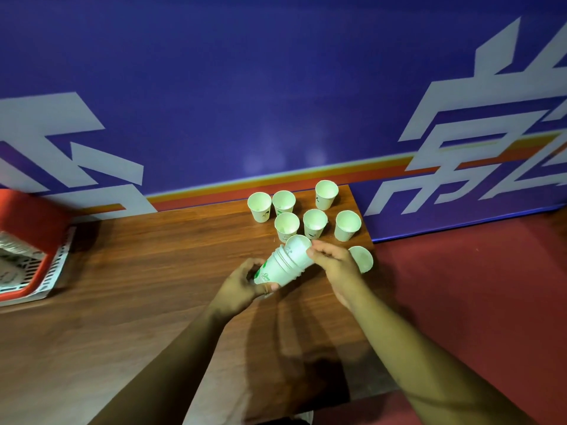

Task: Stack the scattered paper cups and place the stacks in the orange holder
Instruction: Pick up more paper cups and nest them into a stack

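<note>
A tilted stack of white paper cups hangs above the wooden table, mouth pointing up and away. My left hand grips its bottom end. My right hand holds the top cup at its rim. Several single cups stand upright behind the stack, among them one at the back left and one at the back right. Another cup sits just right of my right hand, near the table's edge. The orange holder is at the far left with cup stacks lying in it.
A purple wall with white lettering runs along the table's far side. The table ends just right of the cups; beyond it is red floor. Bare wood lies between the holder and my hands.
</note>
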{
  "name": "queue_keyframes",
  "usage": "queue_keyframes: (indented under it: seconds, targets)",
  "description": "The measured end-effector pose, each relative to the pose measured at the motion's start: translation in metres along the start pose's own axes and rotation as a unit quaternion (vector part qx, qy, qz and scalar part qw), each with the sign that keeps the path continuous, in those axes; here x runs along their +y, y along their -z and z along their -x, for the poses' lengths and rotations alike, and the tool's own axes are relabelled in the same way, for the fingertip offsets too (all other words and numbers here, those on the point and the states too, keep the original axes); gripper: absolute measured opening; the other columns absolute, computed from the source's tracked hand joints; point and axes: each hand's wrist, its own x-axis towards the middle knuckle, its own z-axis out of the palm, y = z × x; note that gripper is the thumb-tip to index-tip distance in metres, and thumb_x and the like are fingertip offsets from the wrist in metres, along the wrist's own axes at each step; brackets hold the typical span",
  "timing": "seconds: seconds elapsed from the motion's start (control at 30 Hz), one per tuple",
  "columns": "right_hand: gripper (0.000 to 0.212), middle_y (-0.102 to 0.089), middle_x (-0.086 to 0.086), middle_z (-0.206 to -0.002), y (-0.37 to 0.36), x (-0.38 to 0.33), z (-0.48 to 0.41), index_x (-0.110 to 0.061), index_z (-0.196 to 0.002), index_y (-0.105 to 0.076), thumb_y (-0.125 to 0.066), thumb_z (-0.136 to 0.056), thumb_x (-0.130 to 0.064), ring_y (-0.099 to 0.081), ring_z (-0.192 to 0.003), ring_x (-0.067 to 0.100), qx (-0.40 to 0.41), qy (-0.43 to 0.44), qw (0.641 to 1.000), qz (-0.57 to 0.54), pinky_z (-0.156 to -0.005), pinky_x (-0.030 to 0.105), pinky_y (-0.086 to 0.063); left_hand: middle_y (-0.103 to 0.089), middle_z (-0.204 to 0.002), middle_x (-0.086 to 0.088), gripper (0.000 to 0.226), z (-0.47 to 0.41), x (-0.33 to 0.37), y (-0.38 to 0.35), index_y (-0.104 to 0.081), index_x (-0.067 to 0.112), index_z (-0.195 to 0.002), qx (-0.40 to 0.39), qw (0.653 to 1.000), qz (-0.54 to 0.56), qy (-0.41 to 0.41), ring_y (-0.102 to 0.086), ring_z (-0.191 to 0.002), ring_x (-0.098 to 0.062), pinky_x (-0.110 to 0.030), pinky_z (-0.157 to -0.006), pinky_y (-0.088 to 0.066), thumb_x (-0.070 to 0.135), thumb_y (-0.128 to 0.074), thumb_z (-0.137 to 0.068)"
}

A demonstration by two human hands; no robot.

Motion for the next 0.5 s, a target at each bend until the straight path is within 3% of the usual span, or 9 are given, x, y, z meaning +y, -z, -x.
queue_keyframes:
  seconds: [0.07, 0.13, 0.27, 0.37, 0.5]
  targets:
    - [0.024, -0.067, 0.003, -0.12, -0.005, 0.009, 0.002, -0.008, -0.103, -0.071, -0.072, -0.083, -0.021, -0.06, -0.117, 0.017, -0.066, -0.023, 0.997, -0.027, -0.1, 0.033, -0.048, -0.069, -0.114, -0.004, 0.046, -0.002, 0.003, -0.003, -0.061, 0.015, -0.12, -0.004, 1.0, 0.007, -0.004, -0.067, -0.099, -0.007, -0.016, -0.081, -0.052, 0.012, -0.082, -0.079]
    - [0.021, -0.069, 0.006, -0.113, -0.005, 0.009, 0.003, -0.011, -0.101, -0.071, -0.07, -0.085, -0.025, -0.062, -0.109, 0.014, -0.074, -0.001, 0.997, -0.005, -0.095, 0.033, -0.049, -0.07, -0.114, -0.006, 0.045, -0.004, 0.004, -0.004, -0.061, 0.014, -0.119, -0.001, 1.0, 0.018, -0.003, -0.067, -0.099, -0.008, -0.017, -0.082, -0.052, 0.011, -0.082, -0.079]
    - [0.02, -0.068, 0.001, -0.108, 0.019, 0.008, -0.013, -0.013, -0.108, -0.067, -0.067, -0.09, -0.021, -0.062, -0.103, 0.014, 0.054, 0.051, 0.985, 0.157, -0.083, 0.019, -0.048, -0.072, -0.113, -0.004, 0.047, -0.007, 0.002, -0.004, -0.061, 0.015, -0.119, 0.013, 0.999, 0.05, 0.003, -0.069, -0.103, -0.016, -0.022, -0.083, -0.055, 0.016, -0.084, -0.078]
    - [0.029, -0.06, 0.007, -0.112, 0.052, 0.029, -0.033, -0.011, -0.106, -0.066, -0.072, -0.083, -0.026, -0.057, -0.105, 0.025, 0.166, 0.108, 0.887, 0.418, -0.087, 0.035, -0.049, -0.072, -0.113, -0.004, 0.051, -0.01, 0.0, -0.005, -0.062, 0.016, -0.117, 0.017, 0.998, 0.055, 0.007, -0.07, -0.102, -0.016, -0.023, -0.081, -0.056, 0.023, -0.087, -0.074]
    - [0.04, -0.055, 0.011, -0.119, 0.077, 0.054, -0.044, -0.007, -0.111, -0.066, -0.072, -0.081, -0.033, -0.048, -0.112, 0.03, 0.158, 0.076, 0.776, 0.606, -0.095, 0.042, -0.044, -0.072, -0.112, -0.002, 0.051, -0.014, -0.005, -0.009, -0.062, 0.017, -0.117, 0.014, 0.999, 0.038, 0.015, -0.07, -0.101, -0.015, -0.025, -0.082, -0.056, 0.026, -0.087, -0.074]
